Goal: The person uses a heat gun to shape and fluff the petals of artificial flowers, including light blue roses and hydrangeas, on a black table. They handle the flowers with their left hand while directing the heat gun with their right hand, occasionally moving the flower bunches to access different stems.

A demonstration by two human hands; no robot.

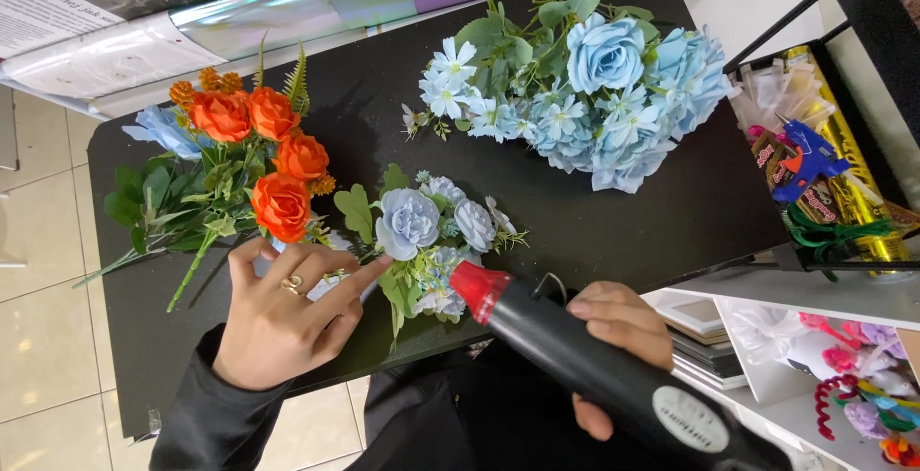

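Currently right hand (618, 337) has its grip wrapped around a black glue gun (585, 356), red nozzle just beside the small pale-blue flower sprig (431, 241) on the black bench (623, 212). Left hand (287, 313), grip loose, fingertips pinning the sprig's stem end; orange bouquet (240, 160) just left, big blue bouquet (585, 78) further back.

glue gun (613, 366) rear cut off, newspaper (67, 1) cropped

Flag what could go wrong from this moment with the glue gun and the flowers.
The glue gun in the right hand points its red nozzle close to the left hand, whose fingers press the small pale blue bunch; a burn looks possible. Glue might also drip onto the black table or petals. The bunch lies near the table's edge and could slide off.
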